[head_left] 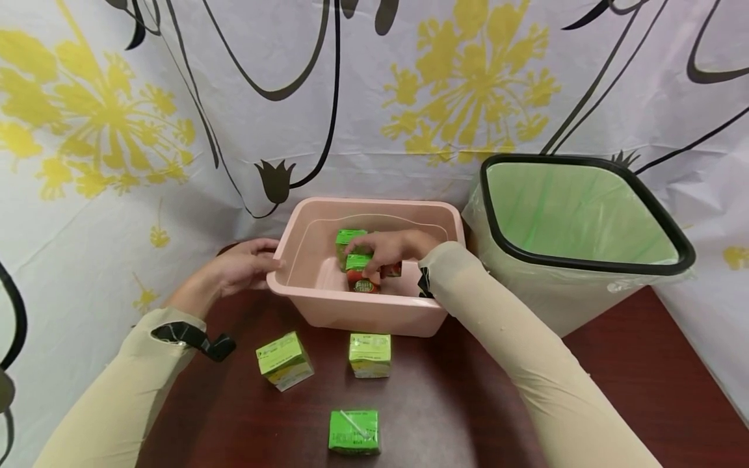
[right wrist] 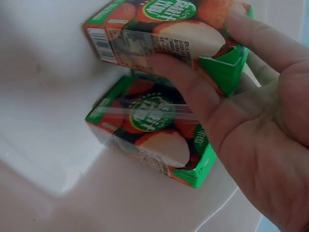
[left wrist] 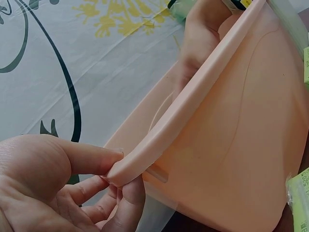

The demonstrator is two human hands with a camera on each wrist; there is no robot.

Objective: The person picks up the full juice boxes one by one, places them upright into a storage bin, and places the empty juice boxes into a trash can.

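Observation:
My left hand [head_left: 241, 268] pinches the rim of a pink plastic basin [head_left: 363, 312] at its left end; thumb and fingers lie on either side of the rim in the left wrist view. Inside the basin, my right hand [head_left: 389, 250] grips a juice box [right wrist: 164, 36] with a green top and red fruit pictures. A second juice box [right wrist: 154, 128] of the same kind lies close beside it in the right wrist view. The head view shows a green-topped box [head_left: 349, 239] behind the one in my hand, and part of a red box to the right, partly hidden by the hand.
On the dark red table in front of the basin stand two yellow-green boxes [head_left: 285, 361] [head_left: 370, 356] and a bright green juice box [head_left: 354, 431] with a straw. A bag-lined bin [head_left: 562, 292] with a black rim stands to the right. Patterned cloth [head_left: 363, 123] hangs behind.

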